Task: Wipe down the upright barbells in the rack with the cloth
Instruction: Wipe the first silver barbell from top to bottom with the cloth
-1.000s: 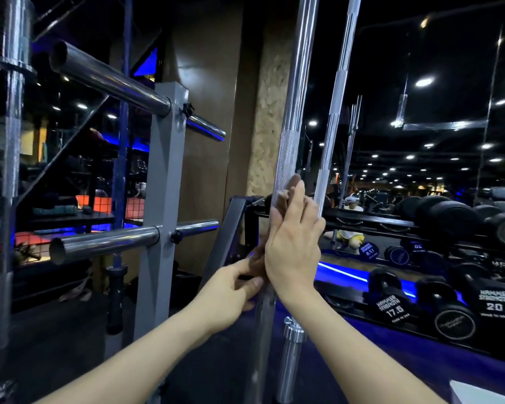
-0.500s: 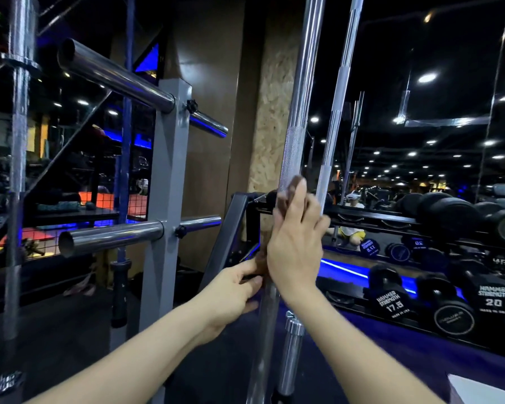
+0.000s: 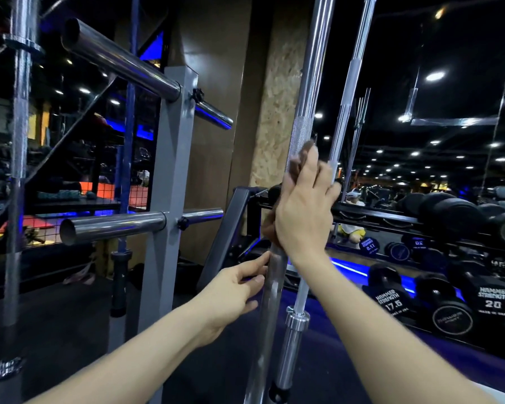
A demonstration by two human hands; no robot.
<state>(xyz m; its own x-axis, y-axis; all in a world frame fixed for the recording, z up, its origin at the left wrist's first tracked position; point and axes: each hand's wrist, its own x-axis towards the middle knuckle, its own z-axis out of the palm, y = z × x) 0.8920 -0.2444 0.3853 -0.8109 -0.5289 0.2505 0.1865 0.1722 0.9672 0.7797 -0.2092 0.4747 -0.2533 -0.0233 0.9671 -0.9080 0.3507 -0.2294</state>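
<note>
Two chrome barbells stand upright in front of me. The nearer barbell has a knurled band just above my right hand. That hand presses a brown cloth flat against the bar, fingers pointing up along it. The cloth shows above my fingertips and at the heel of my palm. My left hand is lower on the same bar, with its fingertips and thumb touching the shaft. The second barbell stands just behind to the right, untouched. A third upright barbell is at the far left.
A grey plate-rack post with chrome pegs sticking toward me stands left of the bars. A dumbbell rack runs along the right, in front of a mirror wall. The floor is dark.
My right hand has slid the cloth a little way up the near bar. My left hand has dropped lower on the shaft, away from the cloth.
</note>
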